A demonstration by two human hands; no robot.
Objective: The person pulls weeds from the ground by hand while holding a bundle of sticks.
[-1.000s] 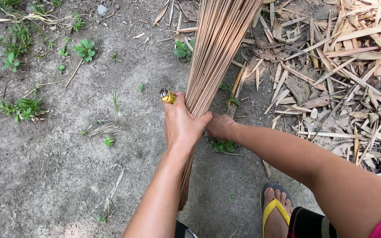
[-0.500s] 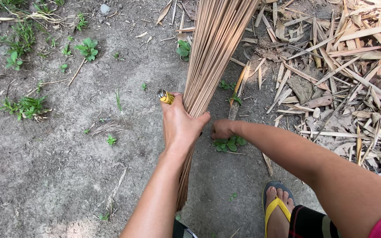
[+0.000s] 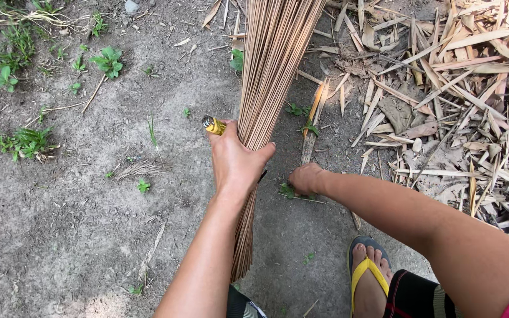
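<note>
My left hand [image 3: 235, 162], centre frame: clamped on stick bundle [image 3: 266, 88] and yellow lighter [image 3: 213, 125]. My right hand [image 3: 306, 178]: fingers together on weed [image 3: 287, 190].

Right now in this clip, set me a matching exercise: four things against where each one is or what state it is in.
Things:
1. left hand
2. right hand
3. yellow lighter
4. yellow flip-flop

Places or states:
A. on the foot at the bottom edge
B. down on a small green weed
C. wrapped around the bundle of thin sticks
D. poking out above the left hand's fingers

Pairs: 1-C, 2-B, 3-D, 4-A
</note>
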